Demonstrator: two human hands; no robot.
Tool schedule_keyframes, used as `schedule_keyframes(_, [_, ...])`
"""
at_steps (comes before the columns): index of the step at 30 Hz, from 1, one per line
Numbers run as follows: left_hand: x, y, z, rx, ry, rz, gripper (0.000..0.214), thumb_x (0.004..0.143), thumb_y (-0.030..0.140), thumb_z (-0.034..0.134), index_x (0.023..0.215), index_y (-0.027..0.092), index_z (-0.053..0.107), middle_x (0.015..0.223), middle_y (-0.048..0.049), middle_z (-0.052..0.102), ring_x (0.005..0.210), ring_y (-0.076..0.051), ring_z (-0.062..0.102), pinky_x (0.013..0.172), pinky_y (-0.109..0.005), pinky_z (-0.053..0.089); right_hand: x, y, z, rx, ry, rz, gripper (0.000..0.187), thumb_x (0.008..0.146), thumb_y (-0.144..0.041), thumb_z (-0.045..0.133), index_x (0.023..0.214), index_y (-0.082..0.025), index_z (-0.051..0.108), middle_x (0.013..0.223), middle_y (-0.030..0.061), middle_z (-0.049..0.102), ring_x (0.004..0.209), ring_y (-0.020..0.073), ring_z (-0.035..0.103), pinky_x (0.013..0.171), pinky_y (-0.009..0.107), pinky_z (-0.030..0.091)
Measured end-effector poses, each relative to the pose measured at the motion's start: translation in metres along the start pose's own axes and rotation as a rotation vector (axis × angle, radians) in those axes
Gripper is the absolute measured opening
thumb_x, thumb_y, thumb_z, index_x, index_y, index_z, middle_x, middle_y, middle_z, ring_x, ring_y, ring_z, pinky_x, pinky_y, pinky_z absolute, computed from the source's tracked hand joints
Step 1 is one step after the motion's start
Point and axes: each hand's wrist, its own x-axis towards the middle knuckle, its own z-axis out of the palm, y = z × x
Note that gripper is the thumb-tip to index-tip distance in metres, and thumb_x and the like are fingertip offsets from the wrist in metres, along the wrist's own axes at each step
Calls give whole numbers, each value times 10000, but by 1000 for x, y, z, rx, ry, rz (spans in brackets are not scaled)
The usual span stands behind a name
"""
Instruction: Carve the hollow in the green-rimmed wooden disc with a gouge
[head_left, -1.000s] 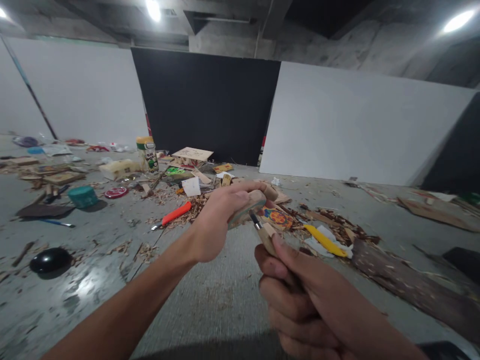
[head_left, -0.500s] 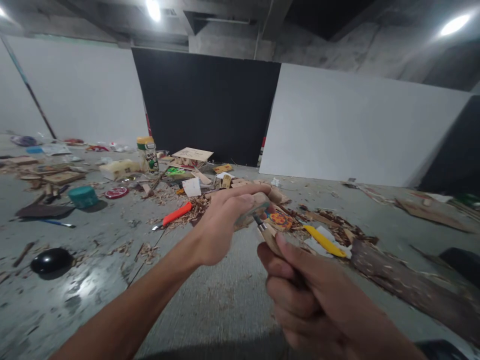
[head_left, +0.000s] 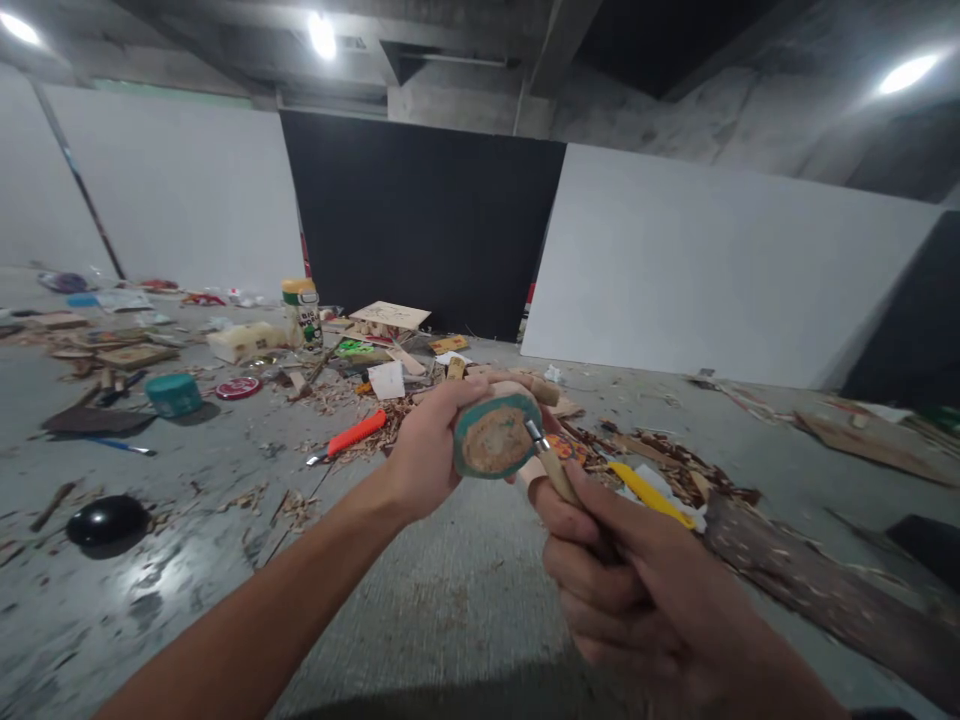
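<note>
Teal-rimmed and brown in the middle, the small round wooden piece (head_left: 495, 437) sits in my left hand (head_left: 427, 450), fingers closed round its back and its face turned up toward me, held out over the grey concrete floor (head_left: 450, 600). My right hand (head_left: 630, 590) is clenched round the pale wooden handle of a slim carving tool (head_left: 551, 465), whose short metal tip rests against the right edge of the piece. Judging by that face, the work is well under way: the centre looks scraped down to bare, rough wood, while a ring of teal colour remains round the rim, so the edge seems to be what is left. How deep the cut goes I cannot tell. Pale wood shavings (head_left: 337, 395) lie scattered on the floor beyond my hands, near an orange-handled utility knife (head_left: 356, 433) and a yellow-handled cutter (head_left: 649, 482). Farther back stands a yellow-lidded jar (head_left: 301, 312); its label appears to read "BIG", with the rest too small to make out. I can read no other writing.
</note>
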Motion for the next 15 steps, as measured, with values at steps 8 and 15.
schedule_keyframes(8, [-3, 1, 1, -83, -27, 47, 371, 780, 384, 530, 940, 101, 710, 859, -128, 754, 801, -257, 706, 752, -358, 540, -1, -4, 1, 66, -36, 74, 400, 953, -520, 543, 719, -218, 426, 418, -138, 292, 289, 21, 88, 266, 89, 212])
schedule_keyframes(15, [-2, -5, 2, -60, -40, 92, 348, 774, 372, 561, 959, 118, 710, 845, -96, 753, 787, -227, 695, 804, -332, 518, -4, -1, 1, 229, -113, 82, 376, 1015, -482, 430, 755, -214, 466, 454, -117, 324, 299, 23, 108, 286, 106, 247])
